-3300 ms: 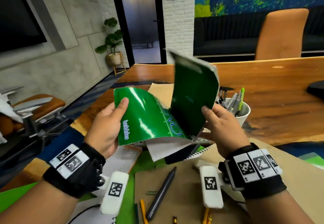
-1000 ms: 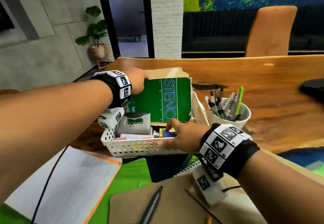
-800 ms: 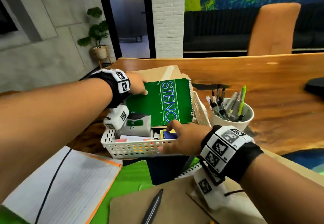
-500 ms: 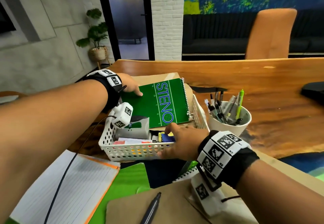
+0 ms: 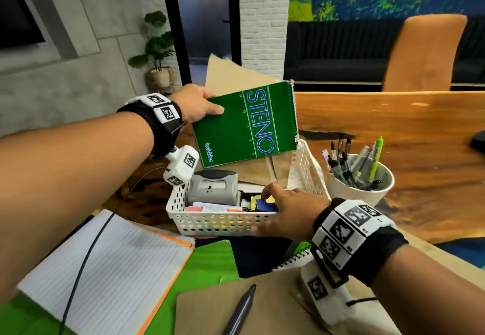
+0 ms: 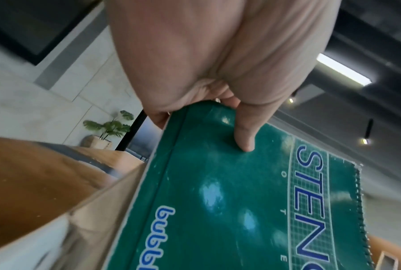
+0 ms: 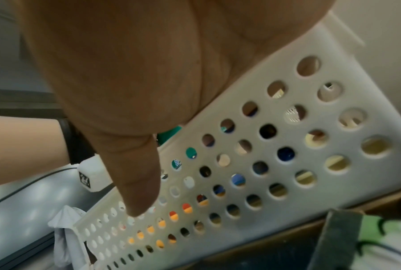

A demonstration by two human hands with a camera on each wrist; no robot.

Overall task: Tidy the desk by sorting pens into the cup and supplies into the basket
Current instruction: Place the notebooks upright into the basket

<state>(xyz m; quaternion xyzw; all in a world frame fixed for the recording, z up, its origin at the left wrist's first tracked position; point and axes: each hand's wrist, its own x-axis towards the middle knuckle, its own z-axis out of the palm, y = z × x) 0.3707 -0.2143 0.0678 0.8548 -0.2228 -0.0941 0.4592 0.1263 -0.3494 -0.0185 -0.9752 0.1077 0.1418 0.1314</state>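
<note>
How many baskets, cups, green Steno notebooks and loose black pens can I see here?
White basket: 1
White cup: 1
Green Steno notebook: 1
Loose black pen: 1
Total: 4

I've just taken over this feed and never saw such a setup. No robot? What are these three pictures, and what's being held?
No robot: a person wearing three cameras. The head view looks down at a wooden desk. The left hand pinches a green steno notebook, lifted above a white perforated basket of supplies. The right hand grips the basket's near corner. Beside it stands a white cup of pens; one dark pen lies nearer. The left wrist view shows the thumb on the notebook, the right wrist view the thumb against the basket wall.
</note>
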